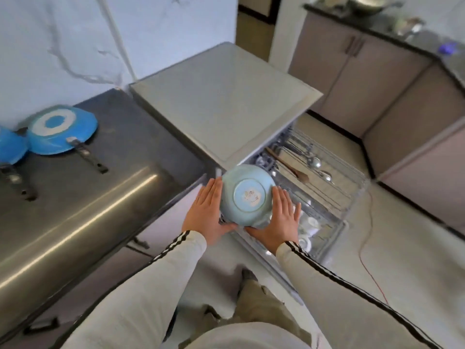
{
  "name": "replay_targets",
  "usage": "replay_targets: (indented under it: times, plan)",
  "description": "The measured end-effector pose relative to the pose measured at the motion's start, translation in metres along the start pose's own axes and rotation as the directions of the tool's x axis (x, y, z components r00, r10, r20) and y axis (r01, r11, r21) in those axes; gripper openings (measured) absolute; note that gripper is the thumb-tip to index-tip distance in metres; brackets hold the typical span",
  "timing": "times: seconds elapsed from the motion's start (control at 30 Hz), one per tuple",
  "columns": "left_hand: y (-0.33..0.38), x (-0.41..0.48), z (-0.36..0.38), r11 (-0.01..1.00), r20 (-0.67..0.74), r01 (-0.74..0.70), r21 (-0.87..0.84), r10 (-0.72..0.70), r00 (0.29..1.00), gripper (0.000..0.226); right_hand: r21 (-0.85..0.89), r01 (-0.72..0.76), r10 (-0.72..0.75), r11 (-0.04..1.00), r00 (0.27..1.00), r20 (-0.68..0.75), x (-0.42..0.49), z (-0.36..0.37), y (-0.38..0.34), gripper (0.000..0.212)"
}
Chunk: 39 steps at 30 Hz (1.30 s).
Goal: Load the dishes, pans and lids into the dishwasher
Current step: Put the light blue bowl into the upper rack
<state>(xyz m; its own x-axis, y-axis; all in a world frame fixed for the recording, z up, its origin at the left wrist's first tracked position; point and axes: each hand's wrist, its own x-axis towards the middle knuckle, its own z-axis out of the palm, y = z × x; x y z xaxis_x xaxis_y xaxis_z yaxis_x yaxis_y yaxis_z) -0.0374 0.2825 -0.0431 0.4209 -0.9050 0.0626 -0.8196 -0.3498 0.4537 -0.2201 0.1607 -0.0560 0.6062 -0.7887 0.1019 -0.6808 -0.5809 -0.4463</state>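
Observation:
A pale blue bowl (247, 195) is held upside down, its round foot with a sticker facing me. My left hand (206, 210) presses flat against its left side and my right hand (281, 217) against its right side. The bowl hovers over the near left corner of the pulled-out dishwasher racks (334, 197). The upper rack holds ladles and spoons (314, 162); white cups (309, 225) show in the rack below. The dishwasher's grey top (221, 102) lies just beyond the bowl. Two blue pans (60, 129) rest upside down on the dark counter at the left.
A steel counter (75, 197) runs along my left. Beige cabinets (377, 71) with a dark worktop stand at the back right, with metal pots (364, 3) on top. A red cable (367, 248) trails over the floor to the right of the racks.

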Motion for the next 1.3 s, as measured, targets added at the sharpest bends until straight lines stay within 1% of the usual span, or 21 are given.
replay_targets:
  times: [0.07,0.17,0.23,0.3,0.4,0.53,0.6,0.7,0.8,0.87,1.0,1.13,1.2,1.3]
  plan:
    - [0.022,0.016,0.027,0.999,0.066,-0.051,-0.015,0.052,0.996,0.127,-0.005,-0.087,0.087,0.996,0.996,0.005,-0.009,-0.008,0.034,0.126]
    - [0.050,0.040,0.069,0.996,0.182,-0.086,-0.036,0.091,0.979,0.126,0.000,-0.192,0.192,0.981,0.981,0.038,-0.016,-0.014,0.080,0.126]
    - [0.062,0.057,0.095,0.995,0.236,-0.087,-0.040,0.094,0.967,0.127,0.017,-0.235,0.233,0.972,0.969,0.080,-0.012,-0.014,0.108,0.127]
    - [0.070,0.072,0.118,0.997,0.280,-0.055,-0.047,0.066,0.958,0.127,0.028,-0.251,0.244,0.968,0.959,0.143,0.000,-0.011,0.133,0.129]
    - [0.072,0.098,0.143,0.999,0.325,0.022,-0.038,-0.008,0.946,0.127,0.013,-0.241,0.231,0.970,0.942,0.244,0.032,0.003,0.165,0.129]
    - [0.055,0.146,0.177,0.985,0.325,0.170,0.020,-0.167,0.931,0.132,0.012,-0.161,0.147,0.987,0.930,0.337,0.096,0.037,0.199,0.129]
    - [0.041,0.173,0.193,0.976,0.320,0.212,0.048,-0.216,0.922,0.131,0.007,-0.113,0.103,0.994,0.927,0.360,0.133,0.058,0.211,0.130]
    - [0.017,0.212,0.214,0.970,0.299,0.225,0.092,-0.242,0.923,0.129,0.036,-0.071,0.053,0.997,0.929,0.366,0.185,0.092,0.223,0.130]
    - [-0.003,0.244,0.232,0.961,0.265,0.257,0.100,-0.275,0.924,0.127,0.048,-0.023,0.004,0.999,0.934,0.357,0.226,0.125,0.231,0.129]
    - [-0.016,0.260,0.242,0.954,0.269,0.281,0.101,-0.298,0.916,0.125,0.040,0.003,-0.018,0.999,0.928,0.371,0.247,0.145,0.233,0.131]
    - [-0.040,0.269,0.255,0.940,0.301,0.283,0.189,-0.330,0.895,0.115,0.057,0.035,-0.056,0.998,0.910,0.412,0.264,0.181,0.233,0.131]
    - [-0.046,0.274,0.262,0.906,0.313,0.322,0.274,-0.401,0.861,0.106,0.093,0.015,-0.058,0.996,0.872,0.486,0.267,0.200,0.228,0.128]
    - [-0.046,0.276,0.265,0.884,0.325,0.332,0.328,-0.436,0.839,0.103,0.100,0.022,-0.071,0.995,0.851,0.520,0.266,0.203,0.229,0.123]
    - [-0.045,0.273,0.268,0.866,0.310,0.325,0.380,-0.450,0.837,0.098,0.078,0.045,-0.081,0.996,0.831,0.551,0.265,0.200,0.231,0.113]
